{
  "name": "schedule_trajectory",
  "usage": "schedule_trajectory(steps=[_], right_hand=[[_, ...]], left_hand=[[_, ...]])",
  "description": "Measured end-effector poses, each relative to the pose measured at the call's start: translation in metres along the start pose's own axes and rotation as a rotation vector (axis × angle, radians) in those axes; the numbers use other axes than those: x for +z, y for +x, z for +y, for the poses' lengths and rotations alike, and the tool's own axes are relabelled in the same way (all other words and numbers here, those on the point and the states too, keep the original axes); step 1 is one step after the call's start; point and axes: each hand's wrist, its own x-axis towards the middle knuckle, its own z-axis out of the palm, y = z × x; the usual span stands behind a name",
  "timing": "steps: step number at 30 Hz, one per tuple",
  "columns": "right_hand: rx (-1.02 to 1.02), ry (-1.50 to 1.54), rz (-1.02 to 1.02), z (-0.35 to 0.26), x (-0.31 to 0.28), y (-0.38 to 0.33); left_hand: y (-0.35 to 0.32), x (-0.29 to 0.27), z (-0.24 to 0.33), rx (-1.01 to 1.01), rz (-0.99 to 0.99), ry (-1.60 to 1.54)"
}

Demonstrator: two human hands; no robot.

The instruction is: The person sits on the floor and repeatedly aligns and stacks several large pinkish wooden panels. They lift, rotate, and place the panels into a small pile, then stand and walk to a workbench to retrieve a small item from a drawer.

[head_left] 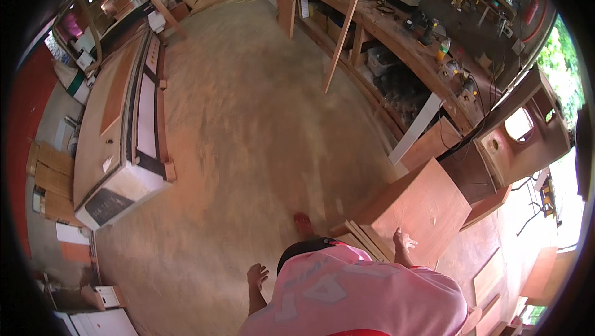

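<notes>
Head view, woodworking shop, sawdust-coloured floor (248,150).

Right hand (404,240): fingers spread flat, palm resting on the top face of a reddish-brown plywood panel (427,203); no grip closed around it. The panel lies tilted at near right, above a stack of thin wooden strips (362,237) at its left edge.

Left hand (256,274): open, fingers loosely splayed, hanging free above the floor at near centre-left, touching nothing.

Pink shirt (359,299) of the person fills the near edge.

Far right: long wooden workbench (384,29) carrying power tools and cables; a slanted timber batten (344,32) leans against it. Right: wooden cabinet carcass with an oval cut-out (520,125). A white board (416,128) leans between bench and panel.

Left: large flat machine table (124,125) with brown sheets on top, well apart from both hands.
</notes>
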Motion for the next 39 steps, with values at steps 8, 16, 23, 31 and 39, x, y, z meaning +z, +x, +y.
schedule_trajectory(steps=[8, 16, 23, 31, 39], right_hand=[[-0.784, 0.194, 0.131, -0.256, 0.021, -0.061], [-1.086, 0.163, -0.249, -0.498, 0.138, -0.200], [-0.844, 0.092, -0.491, -0.561, 0.202, -0.221], [-0.514, 0.015, -0.564, -0.646, 0.255, -0.176], [-0.703, -0.040, -0.353, -1.019, 0.215, -0.178]], left_hand=[[0.117, -0.003, 0.159, -0.139, 0.030, 0.068], [0.296, 0.006, 0.337, 0.258, -0.268, 0.837], [0.442, 0.027, 0.593, -0.119, -0.110, 0.386], [0.591, 0.142, 0.885, 0.289, -0.159, 0.437], [0.645, 0.235, 0.987, 0.063, -0.323, 0.433]])
